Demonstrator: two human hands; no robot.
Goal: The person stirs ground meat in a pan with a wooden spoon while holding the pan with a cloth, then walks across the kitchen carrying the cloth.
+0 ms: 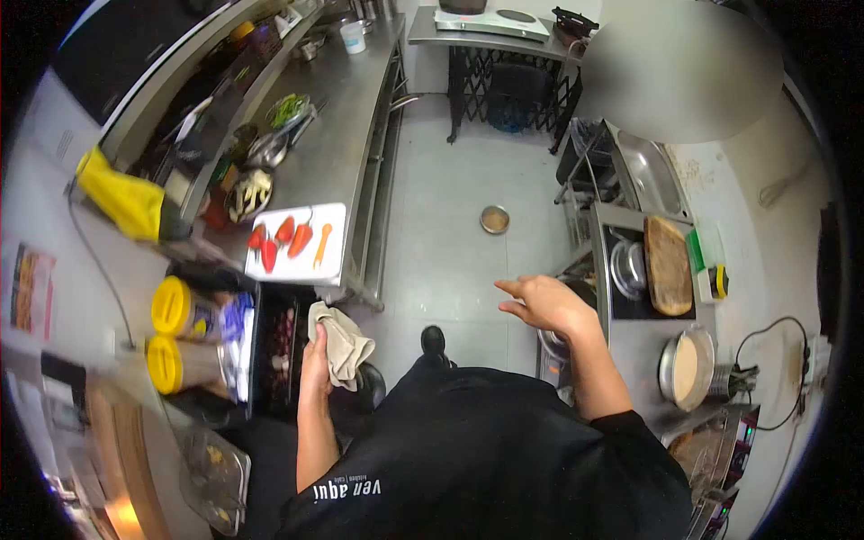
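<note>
A folded beige cloth (340,346) is gripped in my left hand (315,364), low beside the dark tray (277,346) of reddish pieces. Above that hand, a white cutting board (328,220) bears several red peppers (286,229) and an orange utensil (322,246) at the steel table's near corner. My right hand (544,304) is raised over the floor in front of the right counter, holding nothing, with its fingers apart. A small round metal bowl (494,219) lies on the floor ahead of it.
Two yellow-lidded containers (171,306) stand at the left. The long steel table (351,117) runs along the left side. At right are a sink (650,175), a wooden board (668,265) and a pan of pale liquid (688,367). A hot plate (495,22) stands at the back.
</note>
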